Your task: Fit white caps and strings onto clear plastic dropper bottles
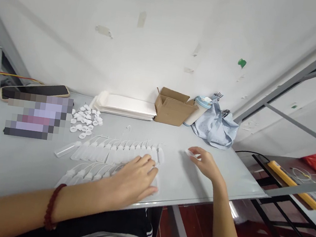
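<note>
My left hand (135,179) reaches across two rows of small translucent plastic bottles with white caps and thin white cords. Its fingers are stretched out over the right end of the rows and hide part of the near row. The back row of bottles (112,154) lies side by side; the near row of bottles (80,177) is partly covered by my wrist. Apart from the rows, on the right, my right hand (204,161) pinches a small white plastic piece (190,152) just above the table. Its exact kind is unclear.
Loose white caps (85,118) lie in a heap behind the bottles. Flat white boxes (130,106), an open cardboard box (173,109), a cup (198,110) and a blue cloth bag (217,124) stand along the wall. A phone (36,91) lies at left.
</note>
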`<action>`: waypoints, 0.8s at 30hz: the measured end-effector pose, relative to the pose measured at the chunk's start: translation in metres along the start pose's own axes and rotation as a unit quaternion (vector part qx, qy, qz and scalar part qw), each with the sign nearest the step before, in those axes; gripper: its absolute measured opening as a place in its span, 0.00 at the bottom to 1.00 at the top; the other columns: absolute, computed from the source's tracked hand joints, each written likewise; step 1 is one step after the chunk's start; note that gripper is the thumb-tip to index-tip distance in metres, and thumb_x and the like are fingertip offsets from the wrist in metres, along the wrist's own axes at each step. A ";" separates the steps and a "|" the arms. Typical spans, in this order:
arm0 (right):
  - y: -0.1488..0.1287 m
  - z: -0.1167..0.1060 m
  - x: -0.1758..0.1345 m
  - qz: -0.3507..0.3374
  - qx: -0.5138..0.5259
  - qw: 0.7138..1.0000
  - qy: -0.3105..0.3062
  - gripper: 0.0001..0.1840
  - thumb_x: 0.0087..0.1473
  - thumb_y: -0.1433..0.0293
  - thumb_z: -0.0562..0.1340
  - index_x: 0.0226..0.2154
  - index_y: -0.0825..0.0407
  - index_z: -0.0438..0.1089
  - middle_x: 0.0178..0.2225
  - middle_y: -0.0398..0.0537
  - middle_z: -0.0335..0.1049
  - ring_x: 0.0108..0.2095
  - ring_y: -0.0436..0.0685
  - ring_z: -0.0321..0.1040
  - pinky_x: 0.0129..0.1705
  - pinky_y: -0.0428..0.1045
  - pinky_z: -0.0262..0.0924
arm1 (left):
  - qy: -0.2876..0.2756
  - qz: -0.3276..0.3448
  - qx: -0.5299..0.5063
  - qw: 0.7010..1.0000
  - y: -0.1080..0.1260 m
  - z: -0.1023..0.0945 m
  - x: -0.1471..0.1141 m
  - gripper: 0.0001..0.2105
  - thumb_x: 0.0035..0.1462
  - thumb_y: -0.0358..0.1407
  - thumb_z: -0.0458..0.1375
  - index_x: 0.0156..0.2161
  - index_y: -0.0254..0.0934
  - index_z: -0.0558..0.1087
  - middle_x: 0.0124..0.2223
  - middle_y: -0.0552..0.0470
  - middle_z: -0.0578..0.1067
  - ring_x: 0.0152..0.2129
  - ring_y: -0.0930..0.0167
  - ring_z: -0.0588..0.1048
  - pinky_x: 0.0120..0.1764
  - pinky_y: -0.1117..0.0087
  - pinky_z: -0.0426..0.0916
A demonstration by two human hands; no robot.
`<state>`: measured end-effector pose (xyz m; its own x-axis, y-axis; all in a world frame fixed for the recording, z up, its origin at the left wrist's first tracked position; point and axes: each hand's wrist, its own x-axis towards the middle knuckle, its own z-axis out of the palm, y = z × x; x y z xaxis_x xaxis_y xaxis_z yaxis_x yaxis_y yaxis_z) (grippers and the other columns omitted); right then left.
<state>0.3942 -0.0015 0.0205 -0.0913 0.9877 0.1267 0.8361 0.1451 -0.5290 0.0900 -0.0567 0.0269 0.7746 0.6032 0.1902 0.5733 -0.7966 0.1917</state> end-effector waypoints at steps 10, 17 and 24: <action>-0.098 0.015 0.043 -0.171 0.178 0.969 -0.003 0.12 0.52 0.64 0.64 0.40 0.50 0.71 0.40 0.48 0.74 0.41 0.56 0.70 0.41 0.51 0.65 | -0.001 -0.254 0.022 0.967 -0.129 -0.036 0.016 0.16 0.55 0.30 0.48 0.42 0.30 0.77 0.40 0.38 0.79 0.46 0.53 0.71 0.42 0.60 0.66; -0.124 0.069 0.082 -0.175 0.216 0.961 0.006 0.12 0.49 0.68 0.64 0.39 0.53 0.71 0.39 0.49 0.74 0.39 0.55 0.70 0.36 0.48 0.63 | 0.027 -0.269 -0.022 0.962 -0.158 -0.020 0.037 0.12 0.47 0.31 0.53 0.34 0.31 0.78 0.36 0.38 0.80 0.40 0.55 0.75 0.38 0.63 0.66; -0.107 0.099 0.081 -0.138 0.253 0.957 0.029 0.11 0.50 0.66 0.63 0.38 0.52 0.70 0.39 0.49 0.73 0.37 0.53 0.69 0.34 0.47 0.63 | 0.104 -0.281 -0.131 0.945 -0.152 -0.021 0.037 0.09 0.44 0.31 0.53 0.25 0.36 0.76 0.29 0.45 0.80 0.32 0.61 0.77 0.38 0.65 0.67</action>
<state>0.2435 0.0688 0.0045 -0.2294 0.9048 0.3589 0.4142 0.4244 -0.8052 0.0259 0.0875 0.0255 0.2836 0.9442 0.1675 0.7718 -0.3284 0.5444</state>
